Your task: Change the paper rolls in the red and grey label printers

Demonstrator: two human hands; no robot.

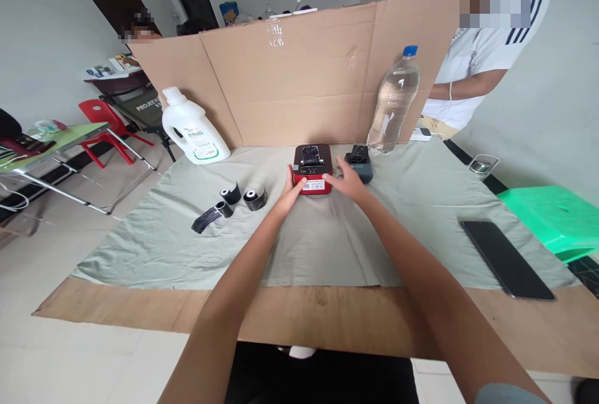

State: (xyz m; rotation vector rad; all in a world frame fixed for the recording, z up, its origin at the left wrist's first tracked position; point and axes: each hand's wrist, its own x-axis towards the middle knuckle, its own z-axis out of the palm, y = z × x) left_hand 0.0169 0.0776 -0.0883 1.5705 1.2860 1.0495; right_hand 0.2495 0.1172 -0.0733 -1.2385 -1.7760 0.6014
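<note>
A small red and black printer [313, 187] sits on the grey-green cloth, a black strip lying over its top slot. My left hand [291, 193] grips its left front corner, thumb on the front face and fingers along the side. At the right front corner my right hand [350, 182] touches it with the thumb, its other fingers spread apart. Just beyond those fingers stands a small dark grey device [364, 173] with a black piece on top. To the left lie black rolls: one [255, 200], another [230, 192], and a third partly unrolled [208, 219].
A cardboard panel [299, 80] stands along the back. Before it are a white detergent jug [196, 133] and a water bottle [395, 101]. A dark phone [508, 260] lies at right, near a green stool [556, 214]. Behind the panel, a person in white [472, 61] stands at right.
</note>
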